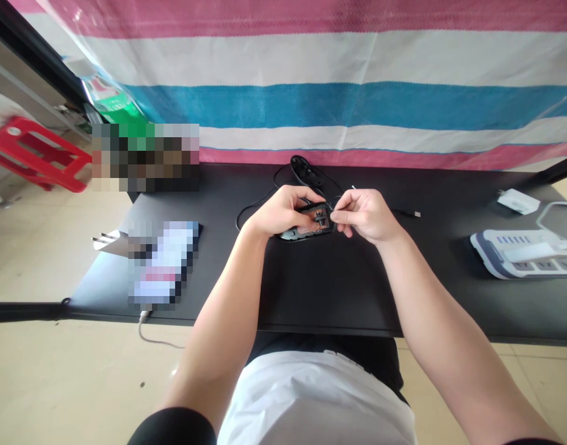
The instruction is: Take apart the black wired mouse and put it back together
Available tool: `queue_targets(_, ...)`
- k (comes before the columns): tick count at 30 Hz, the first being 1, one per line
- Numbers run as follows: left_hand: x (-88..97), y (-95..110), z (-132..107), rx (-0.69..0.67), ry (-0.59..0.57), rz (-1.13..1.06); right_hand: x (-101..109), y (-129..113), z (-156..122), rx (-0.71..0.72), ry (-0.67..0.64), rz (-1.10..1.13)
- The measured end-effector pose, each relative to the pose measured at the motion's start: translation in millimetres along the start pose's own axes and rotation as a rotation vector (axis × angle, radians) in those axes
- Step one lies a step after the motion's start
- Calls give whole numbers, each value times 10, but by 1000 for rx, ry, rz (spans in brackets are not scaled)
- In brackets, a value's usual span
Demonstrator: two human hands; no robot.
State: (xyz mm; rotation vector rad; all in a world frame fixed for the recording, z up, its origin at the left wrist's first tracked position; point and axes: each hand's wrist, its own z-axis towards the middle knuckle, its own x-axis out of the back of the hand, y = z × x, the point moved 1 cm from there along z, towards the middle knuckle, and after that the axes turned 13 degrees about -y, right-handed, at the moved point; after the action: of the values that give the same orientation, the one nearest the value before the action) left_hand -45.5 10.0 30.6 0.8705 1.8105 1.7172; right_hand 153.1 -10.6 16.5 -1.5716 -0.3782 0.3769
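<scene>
An opened computer mouse (306,230) lies on the black table, its inner parts and scroll wheel exposed. My left hand (287,210) is closed around its far side, the thumb reaching over the inside. At the mouse's right end, my right hand (361,215) is pinched, thumb against fingertips, apparently on the thin black cable, though the fingers hide most of it. Behind both hands sits a black mouse shell (302,168) with the looped cable (243,213) around it. The cable's USB plug (417,214) rests to the right of my right hand.
On the left are a phone (167,262) with a charging cord and a white plug adapter (107,241). A power strip (519,254) and a white charger (519,201) stand at the right. A striped sheet (348,105) hangs along the back edge; a red stool (42,151) is on the floor.
</scene>
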Motion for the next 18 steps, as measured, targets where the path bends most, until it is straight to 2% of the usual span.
queue_targets(6, -17, 21, 4, -24, 88, -52, -23, -1, 28, 61, 75, 80)
queue_targets(12, -42, -12, 41, -63, 136, -49, -29, -20, 33, 73, 148, 97)
queue_targets(18, -74, -38, 70, -74, 175, -39, 16, 58, 69, 84, 202, 82)
